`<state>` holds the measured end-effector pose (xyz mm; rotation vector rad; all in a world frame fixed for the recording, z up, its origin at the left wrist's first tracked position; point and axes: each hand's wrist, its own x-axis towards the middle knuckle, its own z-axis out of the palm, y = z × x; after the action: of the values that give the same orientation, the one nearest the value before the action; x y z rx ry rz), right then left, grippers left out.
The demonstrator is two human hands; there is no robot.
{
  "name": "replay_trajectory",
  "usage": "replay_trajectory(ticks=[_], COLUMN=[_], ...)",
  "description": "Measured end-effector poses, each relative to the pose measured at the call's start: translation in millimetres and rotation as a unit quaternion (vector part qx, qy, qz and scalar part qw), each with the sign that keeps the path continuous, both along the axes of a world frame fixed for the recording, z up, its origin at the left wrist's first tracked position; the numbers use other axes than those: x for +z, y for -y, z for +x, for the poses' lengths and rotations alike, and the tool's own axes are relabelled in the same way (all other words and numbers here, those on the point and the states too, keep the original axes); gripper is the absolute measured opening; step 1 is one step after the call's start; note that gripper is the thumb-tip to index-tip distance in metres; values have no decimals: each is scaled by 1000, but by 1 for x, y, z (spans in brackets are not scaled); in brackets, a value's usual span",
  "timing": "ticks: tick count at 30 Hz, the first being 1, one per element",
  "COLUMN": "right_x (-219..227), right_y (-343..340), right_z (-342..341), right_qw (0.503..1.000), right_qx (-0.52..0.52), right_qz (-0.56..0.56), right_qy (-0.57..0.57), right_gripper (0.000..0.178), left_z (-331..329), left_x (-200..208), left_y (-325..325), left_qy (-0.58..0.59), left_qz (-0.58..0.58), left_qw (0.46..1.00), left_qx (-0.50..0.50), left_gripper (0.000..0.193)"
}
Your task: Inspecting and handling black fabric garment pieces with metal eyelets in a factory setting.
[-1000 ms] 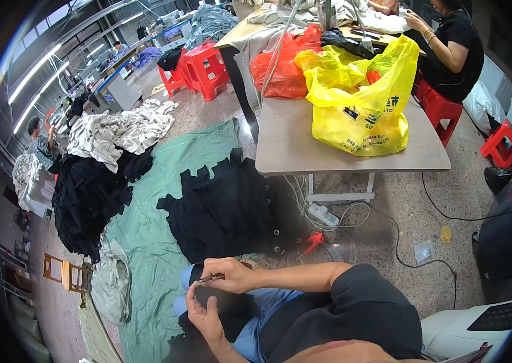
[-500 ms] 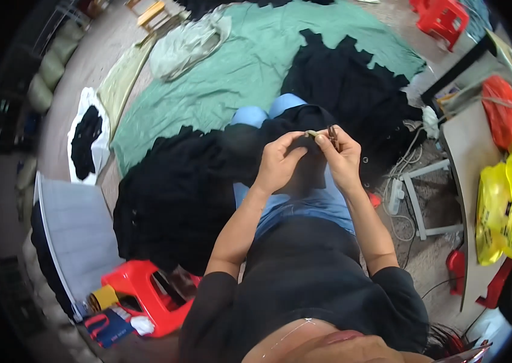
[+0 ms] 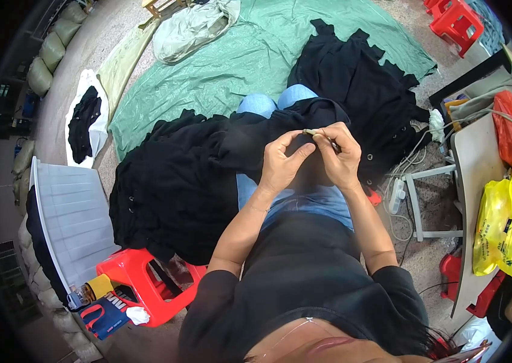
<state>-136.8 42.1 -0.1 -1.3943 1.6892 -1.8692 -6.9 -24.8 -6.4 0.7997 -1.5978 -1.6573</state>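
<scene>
A black knit garment (image 3: 322,112) lies across my lap over blue jeans. My left hand (image 3: 281,162) is closed, its thumb and index fingertip pinching the edge of that cloth. Close beside it my right hand (image 3: 342,158) is closed too, thumb and fingers meeting at the same spot. A small tan piece shows between the fingertips; its kind is too small to make out. In the right fingers sits a small dark metal tool (image 3: 335,146), like thread snips, mostly hidden by the hand.
Black garments are heaped at left (image 3: 171,181) and right (image 3: 353,66) on a green sheet (image 3: 207,91). A red stool (image 3: 141,272) and a whitish plastic bin (image 3: 74,224) stand lower left. On the right are a table (image 3: 470,175), a yellow bag (image 3: 504,230), and cables with a power strip (image 3: 397,196).
Both hands stay together at the cloth. The right fingers have curled further over the dark tool, which shows less now. The view has shifted slightly.
</scene>
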Motion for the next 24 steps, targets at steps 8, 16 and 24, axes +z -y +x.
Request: replay_trajectory(ticks=[8, 16, 24], right_x=[-12, -7, -5], right_y=[-5, -28, -20], right_z=[-6, -18, -17], right_qw=[956, 997, 983], right_qx=[115, -4, -15], right_qz=[70, 45, 2], right_qy=[259, -70, -184], right_gripper=[20, 16, 16], left_z=[0, 0, -1], left_x=[-10, -7, -7], left_y=[-1, -4, -6], left_qy=[18, 39, 45], left_qz=[-37, -71, -82], left_qw=[999, 996, 995], left_qx=[26, 44, 47], left_gripper=[20, 21, 20])
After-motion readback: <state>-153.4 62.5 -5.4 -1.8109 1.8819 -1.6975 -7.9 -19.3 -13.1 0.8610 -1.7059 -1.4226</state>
